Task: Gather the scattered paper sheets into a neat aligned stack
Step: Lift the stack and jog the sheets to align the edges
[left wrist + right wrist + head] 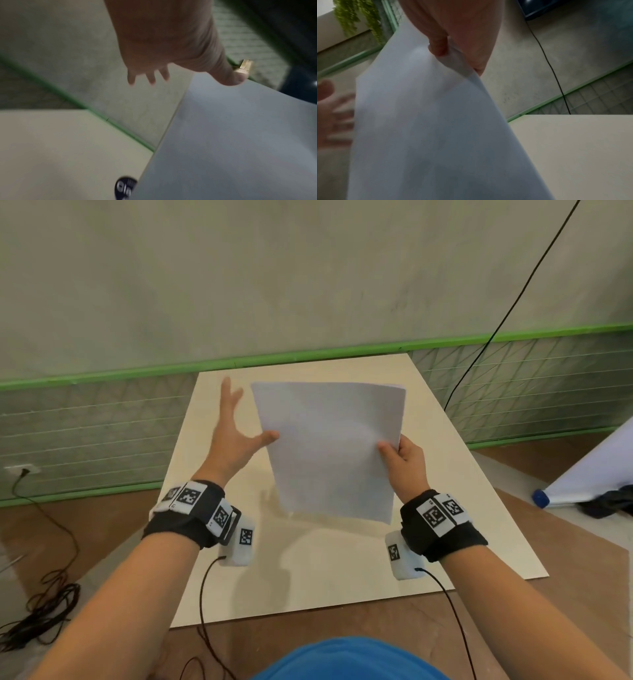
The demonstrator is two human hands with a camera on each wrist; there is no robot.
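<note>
A stack of white paper sheets (329,450) stands nearly upright over the cream board (239,577), its lower edge close to the board. My right hand (402,455) pinches its right edge, thumb in front; the right wrist view shows the thumb on the sheets (419,121). My left hand (236,429) is spread with straight fingers just left of the sheets, and its thumb tip touches their left edge. In the left wrist view the thumb lies against the paper (231,142), fingers (150,77) splayed and blurred.
The board lies on a brown floor by a grey wall with green trim (308,356). A black cable (496,330) hangs at the right. Coiled cables (44,604) lie at the left. A white roll with a blue cap (541,498) lies at the far right.
</note>
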